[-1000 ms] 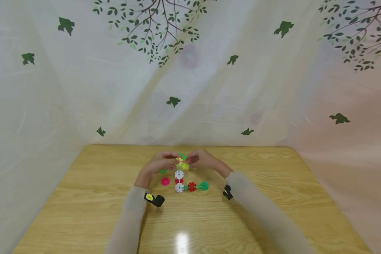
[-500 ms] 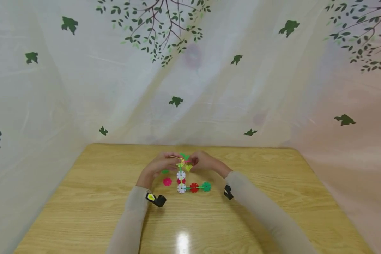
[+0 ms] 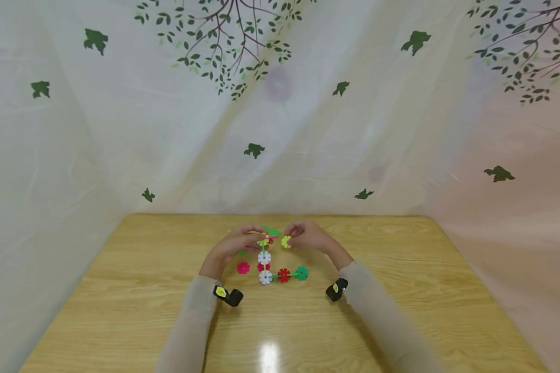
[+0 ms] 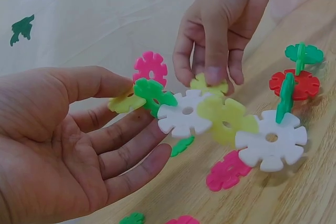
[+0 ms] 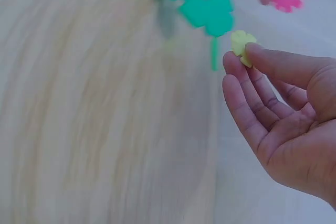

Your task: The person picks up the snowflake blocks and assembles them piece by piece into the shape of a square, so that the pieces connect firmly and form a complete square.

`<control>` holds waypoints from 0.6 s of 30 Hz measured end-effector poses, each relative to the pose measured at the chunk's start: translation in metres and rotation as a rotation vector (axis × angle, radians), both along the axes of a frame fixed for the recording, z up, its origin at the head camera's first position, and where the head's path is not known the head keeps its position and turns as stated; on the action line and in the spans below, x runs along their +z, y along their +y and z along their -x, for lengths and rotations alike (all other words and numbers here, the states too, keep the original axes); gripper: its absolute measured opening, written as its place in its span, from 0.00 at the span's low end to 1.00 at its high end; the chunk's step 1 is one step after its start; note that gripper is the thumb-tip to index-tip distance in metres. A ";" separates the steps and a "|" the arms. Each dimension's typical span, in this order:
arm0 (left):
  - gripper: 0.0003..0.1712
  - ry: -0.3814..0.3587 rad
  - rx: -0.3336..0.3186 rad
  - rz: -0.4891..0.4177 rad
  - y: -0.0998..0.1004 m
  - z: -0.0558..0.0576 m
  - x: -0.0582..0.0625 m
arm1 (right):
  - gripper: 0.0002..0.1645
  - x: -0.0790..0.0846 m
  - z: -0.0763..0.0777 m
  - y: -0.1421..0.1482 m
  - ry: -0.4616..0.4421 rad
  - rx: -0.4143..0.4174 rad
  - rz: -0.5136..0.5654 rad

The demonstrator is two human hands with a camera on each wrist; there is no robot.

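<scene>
My left hand (image 4: 68, 140) pinches a yellow notched snowflake disc (image 4: 126, 102) between thumb and fingers. That disc ends a chain of interlocking discs, with a pink disc (image 4: 150, 70), a green disc (image 4: 154, 96), a white disc (image 4: 181, 114) and a larger yellow disc (image 4: 227, 121) following. After a second white disc (image 4: 271, 142) the chain turns toward a red disc (image 3: 283, 275) and a teal-green disc (image 3: 301, 273) on the right. Held by the thumb and fingertips of my right hand (image 3: 310, 237), a separate yellow disc (image 5: 242, 45) is just right of the chain's far end in the head view.
Loose on the wooden table (image 3: 378, 311) are a pink disc (image 3: 243, 267), another pink disc (image 4: 228, 170) beneath the chain and a green disc (image 4: 182, 145). A pale curtain (image 3: 191, 155) with printed leaves stands behind the table. Each sleeve bears a wrist camera (image 3: 337, 289).
My right hand has moved right, away from the chain, carrying the yellow disc with it. The left hand stays almost in place, still holding the chain's end.
</scene>
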State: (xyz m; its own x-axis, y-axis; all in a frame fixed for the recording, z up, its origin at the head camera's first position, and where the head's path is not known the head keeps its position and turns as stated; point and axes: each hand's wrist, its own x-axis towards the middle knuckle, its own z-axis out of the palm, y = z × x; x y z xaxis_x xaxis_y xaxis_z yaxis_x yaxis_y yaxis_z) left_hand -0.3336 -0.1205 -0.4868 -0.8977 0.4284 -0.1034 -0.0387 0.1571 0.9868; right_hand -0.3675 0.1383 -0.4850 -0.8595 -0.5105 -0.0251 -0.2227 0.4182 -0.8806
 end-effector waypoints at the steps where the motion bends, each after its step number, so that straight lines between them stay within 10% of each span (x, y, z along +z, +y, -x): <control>1: 0.16 -0.004 0.001 0.000 0.000 0.000 0.000 | 0.13 0.000 -0.001 0.002 -0.016 -0.021 0.035; 18: 0.26 -0.017 0.019 -0.025 0.006 -0.005 0.001 | 0.20 0.009 -0.011 0.004 -0.109 -0.084 0.285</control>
